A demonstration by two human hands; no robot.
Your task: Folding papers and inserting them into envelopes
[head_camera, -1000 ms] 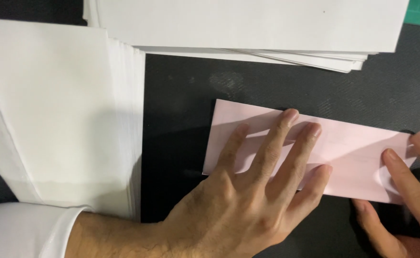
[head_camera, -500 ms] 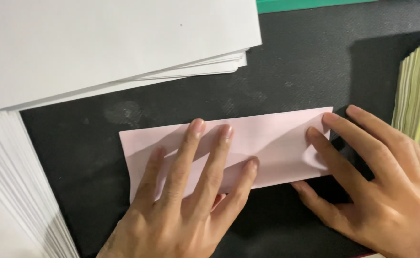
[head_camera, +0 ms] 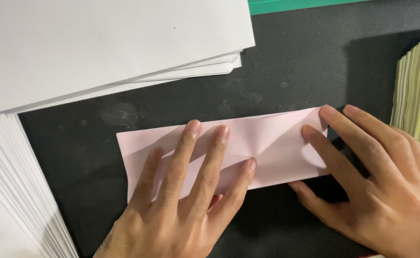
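Observation:
A folded pink paper strip [head_camera: 272,141] lies flat on the black mat [head_camera: 310,67] in the middle of the view. My left hand [head_camera: 181,200] rests palm down on its left half, fingers spread and pressing it to the mat. My right hand [head_camera: 372,186] sits at the strip's right end, with the index and middle fingertips on the paper's edge and the thumb just below its lower edge. Neither hand lifts the paper.
A fanned stack of white sheets [head_camera: 100,48] covers the top left. Another white stack [head_camera: 9,191] runs down the left edge. A pile of pale yellow paper [head_camera: 418,91] stands at the right edge. A green strip [head_camera: 305,5] shows at the top.
The view has shifted, so the paper now sits more central. My right hand has come further onto the strip's right end, and my left hand stays pressed on the left half.

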